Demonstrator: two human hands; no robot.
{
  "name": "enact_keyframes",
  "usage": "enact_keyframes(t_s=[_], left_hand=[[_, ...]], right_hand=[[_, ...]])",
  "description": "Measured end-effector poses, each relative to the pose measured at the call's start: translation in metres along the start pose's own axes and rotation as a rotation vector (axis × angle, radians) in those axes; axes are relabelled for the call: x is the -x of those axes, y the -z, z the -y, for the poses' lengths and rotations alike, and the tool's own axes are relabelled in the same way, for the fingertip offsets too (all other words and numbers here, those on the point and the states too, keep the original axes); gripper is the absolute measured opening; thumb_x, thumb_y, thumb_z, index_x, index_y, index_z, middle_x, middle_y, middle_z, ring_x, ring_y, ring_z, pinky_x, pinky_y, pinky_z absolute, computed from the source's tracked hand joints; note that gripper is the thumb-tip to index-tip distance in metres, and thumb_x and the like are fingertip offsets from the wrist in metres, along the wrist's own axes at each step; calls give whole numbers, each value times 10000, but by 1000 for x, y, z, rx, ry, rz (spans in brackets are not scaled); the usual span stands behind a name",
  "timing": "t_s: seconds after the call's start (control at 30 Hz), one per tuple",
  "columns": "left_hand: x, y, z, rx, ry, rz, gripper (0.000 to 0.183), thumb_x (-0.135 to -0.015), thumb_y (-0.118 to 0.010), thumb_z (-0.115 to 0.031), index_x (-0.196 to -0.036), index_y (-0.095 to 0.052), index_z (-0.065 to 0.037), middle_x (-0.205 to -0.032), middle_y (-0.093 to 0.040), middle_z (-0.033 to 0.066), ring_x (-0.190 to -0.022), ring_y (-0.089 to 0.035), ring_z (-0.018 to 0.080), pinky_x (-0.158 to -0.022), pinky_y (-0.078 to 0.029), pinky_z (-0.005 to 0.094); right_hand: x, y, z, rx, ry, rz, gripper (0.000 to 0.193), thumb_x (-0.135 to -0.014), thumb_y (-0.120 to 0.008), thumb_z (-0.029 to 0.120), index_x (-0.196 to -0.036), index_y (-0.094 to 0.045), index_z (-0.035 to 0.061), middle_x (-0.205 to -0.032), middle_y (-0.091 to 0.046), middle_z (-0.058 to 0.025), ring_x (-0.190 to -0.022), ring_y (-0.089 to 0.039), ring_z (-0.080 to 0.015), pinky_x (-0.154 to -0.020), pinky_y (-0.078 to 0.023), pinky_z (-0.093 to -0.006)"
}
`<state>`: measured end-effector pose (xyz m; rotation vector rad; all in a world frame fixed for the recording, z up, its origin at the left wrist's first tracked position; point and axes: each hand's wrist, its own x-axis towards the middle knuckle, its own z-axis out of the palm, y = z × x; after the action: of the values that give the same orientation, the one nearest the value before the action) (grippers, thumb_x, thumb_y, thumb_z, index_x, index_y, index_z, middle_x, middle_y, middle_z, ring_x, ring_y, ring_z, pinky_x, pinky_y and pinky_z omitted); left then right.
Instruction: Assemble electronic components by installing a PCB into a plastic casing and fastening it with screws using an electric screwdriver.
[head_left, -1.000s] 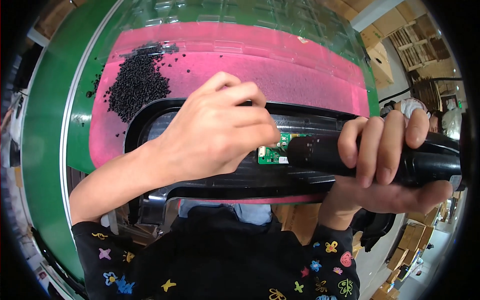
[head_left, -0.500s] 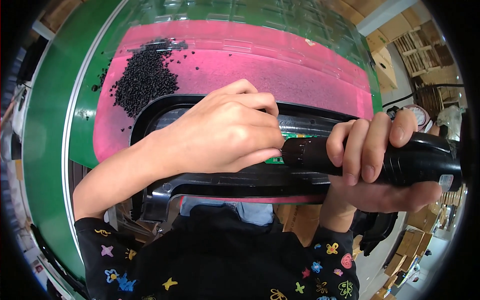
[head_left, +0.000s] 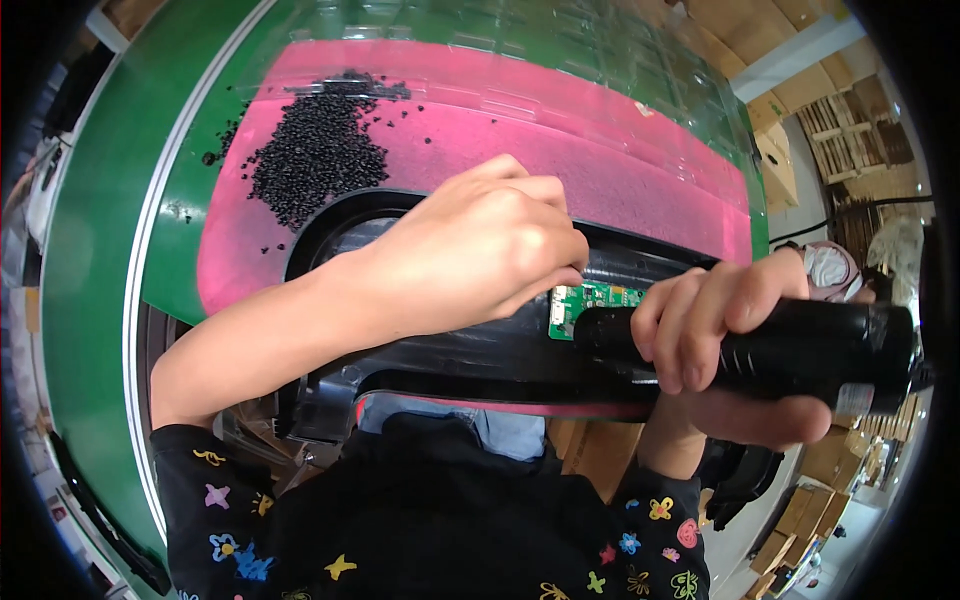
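A long black plastic housing (head_left: 450, 362) lies open in front of me, with a green circuit board (head_left: 562, 318) inside it. My right hand (head_left: 705, 335) is wrapped round a black electric screwdriver (head_left: 815, 345), held nearly level over the housing's right part. The tool's front end reaches over the board and covers part of it. Just above the board's left end is my left hand (head_left: 500, 245), its fingers curled and pinched together. Whatever it may hold is hidden by the fingers. Behind the housing, a heap of tiny black screws (head_left: 315, 155) spreads over the pink mat (head_left: 600, 165).
A clear plastic tray (head_left: 500, 50) with moulded pockets lies across the mat's far side. The green tabletop (head_left: 110, 300) extends left, crossed by a white strip (head_left: 150, 240). Cardboard boxes (head_left: 800, 520) and a wooden pallet (head_left: 845, 125) stand beyond the table at the right.
The screwdriver has tilted and its front end has swung away from my left fingers, uncovering more of the board. My left hand has shifted slightly right and up, still pinched.
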<state>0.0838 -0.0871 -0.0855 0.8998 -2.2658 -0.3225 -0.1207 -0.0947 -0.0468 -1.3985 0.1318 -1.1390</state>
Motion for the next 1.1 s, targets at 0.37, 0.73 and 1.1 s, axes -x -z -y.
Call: enact_keyframes(t_s=[0.37,0.73,1.1], left_hand=[[6,-3,-5,54,34,30,83,-840,-662,-117,-873,-630,-48,-823,-628,43,-866,-572,236,-760,-411,357],[5,0,-1,27,-33,124,196,-739,-748,-147,-877,-655,-44,-838,-636,48,-905,-579,221,-807,-420,354],[0,0,-11,149,-84,29,158,-760,-755,-122,-867,-662,-53,-843,-656,32,-874,-608,223,-811,-443,351]], right_hand=[[-3,-15,-8,-2,-43,194,626,-712,-799,580,-910,-473,84,-563,-530,28,-416,-499,-95,-399,-399,-229],[1,-20,-3,81,32,-25,675,-686,-777,647,-912,-485,82,-551,-510,44,-401,-478,-91,-411,-395,-228],[-1,-5,31,39,306,2,572,-768,-737,548,-1005,-468,102,-611,-553,41,-448,-520,-75,-489,-454,-235]])
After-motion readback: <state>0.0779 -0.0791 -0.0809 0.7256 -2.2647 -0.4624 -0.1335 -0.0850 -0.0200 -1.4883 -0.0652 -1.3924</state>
